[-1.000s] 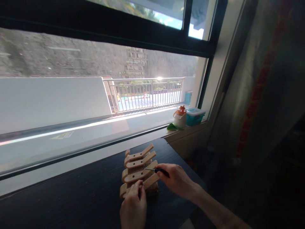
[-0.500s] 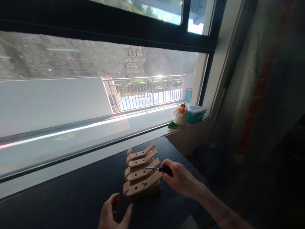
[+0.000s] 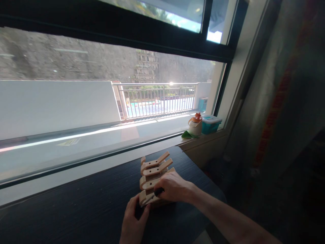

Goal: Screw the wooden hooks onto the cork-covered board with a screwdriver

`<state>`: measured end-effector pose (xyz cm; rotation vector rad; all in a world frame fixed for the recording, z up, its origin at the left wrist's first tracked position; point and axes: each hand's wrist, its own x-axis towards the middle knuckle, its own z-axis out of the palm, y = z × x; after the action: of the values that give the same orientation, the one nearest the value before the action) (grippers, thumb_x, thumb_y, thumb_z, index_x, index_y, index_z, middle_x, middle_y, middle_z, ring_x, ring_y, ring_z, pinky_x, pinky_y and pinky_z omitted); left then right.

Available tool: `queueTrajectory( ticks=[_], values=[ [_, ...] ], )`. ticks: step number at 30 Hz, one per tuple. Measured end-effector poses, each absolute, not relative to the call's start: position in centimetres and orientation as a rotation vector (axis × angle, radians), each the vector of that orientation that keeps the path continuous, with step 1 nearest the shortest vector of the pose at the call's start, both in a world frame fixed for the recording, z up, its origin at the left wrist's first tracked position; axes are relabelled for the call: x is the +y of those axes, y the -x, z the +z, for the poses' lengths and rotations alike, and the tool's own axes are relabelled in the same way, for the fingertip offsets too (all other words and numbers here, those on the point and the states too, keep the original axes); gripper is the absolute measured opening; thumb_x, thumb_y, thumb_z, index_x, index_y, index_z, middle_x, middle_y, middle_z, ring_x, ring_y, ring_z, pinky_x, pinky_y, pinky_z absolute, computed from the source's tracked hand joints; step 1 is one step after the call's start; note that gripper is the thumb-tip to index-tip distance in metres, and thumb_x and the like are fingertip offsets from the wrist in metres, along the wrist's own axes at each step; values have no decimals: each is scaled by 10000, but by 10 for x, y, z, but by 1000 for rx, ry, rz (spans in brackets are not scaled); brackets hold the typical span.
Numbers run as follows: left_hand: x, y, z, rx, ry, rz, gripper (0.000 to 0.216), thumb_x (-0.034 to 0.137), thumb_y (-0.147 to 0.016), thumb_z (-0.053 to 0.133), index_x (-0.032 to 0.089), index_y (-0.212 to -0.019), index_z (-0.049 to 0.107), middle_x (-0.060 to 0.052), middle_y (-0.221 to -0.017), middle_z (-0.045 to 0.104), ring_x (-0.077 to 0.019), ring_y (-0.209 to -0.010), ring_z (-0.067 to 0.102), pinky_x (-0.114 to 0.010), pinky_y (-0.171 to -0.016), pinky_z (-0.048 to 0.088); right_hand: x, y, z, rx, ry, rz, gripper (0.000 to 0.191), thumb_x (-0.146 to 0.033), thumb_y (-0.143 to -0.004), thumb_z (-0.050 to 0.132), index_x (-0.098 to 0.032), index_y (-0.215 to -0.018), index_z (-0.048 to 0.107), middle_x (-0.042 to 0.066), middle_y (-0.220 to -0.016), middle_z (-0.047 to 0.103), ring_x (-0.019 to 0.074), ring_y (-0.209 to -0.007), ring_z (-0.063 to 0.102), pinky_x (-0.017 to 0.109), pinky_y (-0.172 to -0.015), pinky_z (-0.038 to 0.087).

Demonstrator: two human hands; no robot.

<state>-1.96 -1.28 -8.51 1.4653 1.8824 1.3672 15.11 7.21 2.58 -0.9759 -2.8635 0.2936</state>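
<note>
A pale wooden rack (image 3: 156,170) with several angled slats, dark holes along them, lies on the dark tabletop (image 3: 83,210). My right hand (image 3: 175,186) is closed around the black handle of a screwdriver (image 3: 159,191), held over the nearest slat. Its thin shaft slants down to the left along that slat; whether the tip touches the wood or a screw is unclear. At the rack's near left corner, my left hand (image 3: 134,217) pinches the end of the nearest slat between thumb and fingers. My right hand covers part of the two nearest slats.
Behind the table runs a white window sill (image 3: 76,179) below a large window. On its right end stand a cream bottle with an orange top (image 3: 195,126), a teal box with a pale lid (image 3: 211,124) and a green leaf-shaped item (image 3: 188,135). A curtain (image 3: 269,101) hangs at right.
My left hand has come up and taken hold of the rack's near corner. My right hand has moved left and down, bringing the screwdriver over the nearest slat. The view has shifted slightly.
</note>
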Motion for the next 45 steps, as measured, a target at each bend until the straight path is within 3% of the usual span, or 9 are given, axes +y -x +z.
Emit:
queueTrajectory(
  ticks=[15,30,45],
  values=[
    [-12,20,-87,1867,-1579,1400,369,468,-710,558,187,-940,624,-74,-958,671,-254,-931,629,-416,-842,505,84,-148,34,-3044,970,129,215,-289,-707,564,-193,-811,725,63,-795,708,218,-774,636,261,-636,419],
    [-8,21,-96,1879,-1614,1428,400,442,-648,626,189,-957,620,-68,-951,681,-260,-913,638,-428,-828,513,75,-170,46,-2901,960,136,233,-286,-769,541,-225,-933,694,45,-927,658,186,-799,615,260,-680,417],
    [-8,19,-97,1947,-1523,1410,474,478,-616,632,174,-979,626,-96,-1004,683,-289,-958,627,-476,-879,480,70,-203,34,-2717,1041,449,237,-245,-773,529,-233,-946,689,35,-1046,628,176,-939,599,236,-802,409]
  ],
)
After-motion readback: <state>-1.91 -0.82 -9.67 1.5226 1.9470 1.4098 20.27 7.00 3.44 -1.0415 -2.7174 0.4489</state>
